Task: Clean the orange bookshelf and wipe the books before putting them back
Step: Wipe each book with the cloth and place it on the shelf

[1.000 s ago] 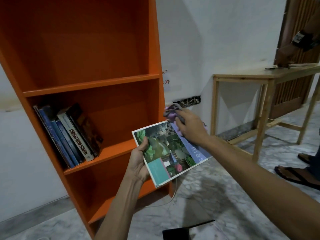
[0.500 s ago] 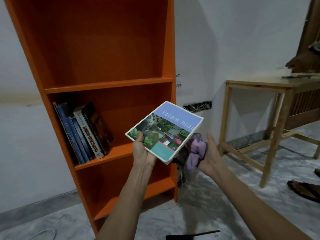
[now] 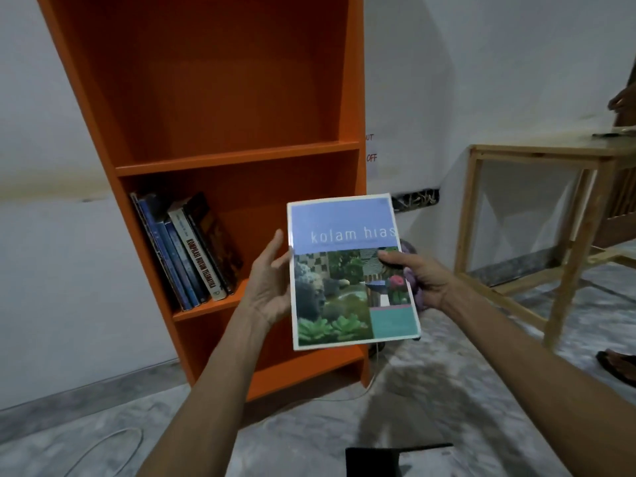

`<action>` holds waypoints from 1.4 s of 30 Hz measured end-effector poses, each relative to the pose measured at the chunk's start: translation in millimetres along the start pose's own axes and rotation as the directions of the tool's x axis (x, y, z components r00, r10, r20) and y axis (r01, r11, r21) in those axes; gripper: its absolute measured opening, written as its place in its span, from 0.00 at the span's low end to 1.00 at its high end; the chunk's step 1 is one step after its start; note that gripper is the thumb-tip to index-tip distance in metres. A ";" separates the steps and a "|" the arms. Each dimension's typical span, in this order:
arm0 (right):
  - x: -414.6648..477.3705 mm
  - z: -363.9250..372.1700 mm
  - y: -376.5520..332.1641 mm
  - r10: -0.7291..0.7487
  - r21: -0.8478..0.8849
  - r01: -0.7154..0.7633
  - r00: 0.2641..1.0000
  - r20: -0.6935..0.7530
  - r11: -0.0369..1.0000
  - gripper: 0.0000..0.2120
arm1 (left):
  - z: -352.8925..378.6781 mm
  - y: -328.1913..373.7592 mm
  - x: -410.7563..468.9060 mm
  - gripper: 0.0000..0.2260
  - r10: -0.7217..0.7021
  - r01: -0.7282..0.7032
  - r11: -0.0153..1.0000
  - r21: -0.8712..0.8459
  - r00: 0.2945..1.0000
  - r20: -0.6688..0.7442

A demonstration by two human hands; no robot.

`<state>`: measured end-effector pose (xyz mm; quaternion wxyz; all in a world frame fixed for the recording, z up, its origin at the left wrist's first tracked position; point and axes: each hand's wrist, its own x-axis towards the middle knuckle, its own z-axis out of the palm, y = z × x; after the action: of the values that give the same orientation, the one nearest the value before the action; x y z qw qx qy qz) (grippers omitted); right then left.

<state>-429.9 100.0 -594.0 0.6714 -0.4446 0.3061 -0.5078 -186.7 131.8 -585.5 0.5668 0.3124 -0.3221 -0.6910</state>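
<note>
1. Facing the camera, the book [image 3: 347, 290] is held upright in the air, just in front of the lower right part of the orange bookshelf [image 3: 241, 98].
2. Its glossy cover has a thin white border. A lilac-blue band across the top reads "kolam hias" in pale letters. Below it are garden photos of green plants, stone and a pink flower, with a plain teal block at the lower right.
3. The right grip [image 3: 425, 278] pinches the book's right edge, thumb on the cover and fingers behind. A bunched purple cloth [image 3: 413, 282] sits in the same palm, against the book's back.
4. The left grip [image 3: 272, 280] is open, fingers straight, its palm against the book's left edge.
5. On the middle shelf, a row of books [image 3: 186, 249] leans to the left at the left end: blue spines, one white spine with dark lettering, one dark cover.
6. A wooden tabletop [image 3: 550, 149] stands to the right, well apart from the bookshelf, on a grey marbled floor [image 3: 309, 435].
</note>
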 end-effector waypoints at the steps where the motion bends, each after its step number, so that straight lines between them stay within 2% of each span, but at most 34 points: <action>1: 2.8 1.1 -3.6 0.024 -0.053 -0.023 1.000 0.020 0.998 0.08 | 7.4 2.6 -1.7 0.19 0.028 -0.024 0.997 0.080 0.999 -0.047; 3: 9.1 1.0 -7.2 0.057 -0.230 -0.052 0.998 0.016 0.972 0.09 | 20.5 6.5 -3.3 0.17 0.090 -0.058 0.976 0.209 0.985 -0.149; 4: 14.4 -0.6 -6.7 0.047 -0.336 -0.049 0.999 -0.013 0.941 0.12 | 23.2 8.1 -1.4 0.18 0.128 -0.086 0.972 0.220 0.974 -0.185; 5: 21.4 -3.6 -3.7 0.005 -0.449 -0.023 0.999 -0.040 0.893 0.17 | 21.2 8.6 2.6 0.19 0.149 -0.102 0.971 0.216 0.965 -0.215; 7: 33.0 -8.1 0.8 -0.217 -0.652 0.079 0.967 -0.134 0.754 0.19 | 19.9 9.5 9.4 0.21 0.197 -0.132 0.962 0.240 0.942 -0.271; 9: 45.6 -10.8 6.1 -0.503 -0.838 0.100 0.835 -0.223 0.537 0.23 | 20.2 10.8 12.1 0.23 0.262 -0.171 0.941 0.292 0.916 -0.305; 10: 46.0 -6.4 7.6 -0.597 -0.888 0.085 0.768 -0.231 0.452 0.26 | 19.8 12.1 15.2 0.23 0.304 -0.200 0.924 0.326 0.902 -0.307; 11: 47.7 -0.8 10.6 -0.646 -0.916 0.093 0.736 -0.202 0.391 0.27 | 18.3 14.8 18.8 0.22 0.342 -0.224 0.909 0.350 0.882 -0.323; 12: 44.4 8.1 14.6 -0.655 -0.933 0.109 0.740 -0.154 0.343 0.27 | 19.4 16.7 21.2 0.20 0.383 -0.252 0.894 0.370 0.859 -0.341; 14: 33.2 34.6 28.1 -0.611 -0.967 0.145 0.792 -0.012 0.208 0.27 | 19.6 21.7 27.9 0.14 0.452 -0.316 0.873 0.372 0.811 -0.372; 16: 23.2 64.7 47.0 -0.548 -0.974 0.207 0.827 0.127 0.087 0.31 | 21.3 26.3 35.4 0.07 0.515 -0.367 0.845 0.388 0.756 -0.405; 20: 43.9 104.5 85.5 -0.437 -0.978 0.197 0.875 0.207 -0.069 0.42 | 14.2 40.7 53.4 0.06 0.671 -0.425 0.719 0.550 0.631 -0.390; 22: 61.0 115.0 95.3 -0.403 -0.984 0.153 0.898 0.177 -0.091 0.39 | 7.8 49.6 59.7 0.08 0.709 -0.411 0.662 0.627 0.615 -0.346; 26: 110.9 136.3 111.7 -0.352 -0.990 0.133 0.925 0.144 -0.053 0.29 | -20.1 76.7 73.8 0.05 0.775 -0.376 0.558 0.740 0.554 -0.303; 29: 147.0 153.8 127.8 -0.324 -0.989 0.150 0.936 0.139 0.008 0.26 | -47.2 94.8 85.6 0.06 0.823 -0.329 0.415 0.848 0.533 -0.195; 34: 194.8 177.9 159.3 -0.316 -0.985 0.172 0.936 0.156 0.022 0.34 | -81.9 113.1 101.7 0.06 0.851 -0.268 0.226 0.936 0.522 -0.056; 38: 221.1 190.2 179.1 -0.284 -0.989 0.148 0.949 0.136 0.022 0.33 | -102.0 112.4 112.8 0.11 0.860 -0.218 0.171 0.961 0.510 -0.037; 42: 233.9 196.9 195.2 -0.286 -0.984 0.176 0.943 0.171 -0.005 0.30 | -119.6 110.8 120.6 0.11 0.862 -0.162 0.114 0.980 0.507 -0.016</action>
<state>-110.7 -49.4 -679.6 0.0706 -0.8062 0.5194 -0.2744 -46.5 -14.4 -576.5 0.5768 0.6192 -0.5322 0.0252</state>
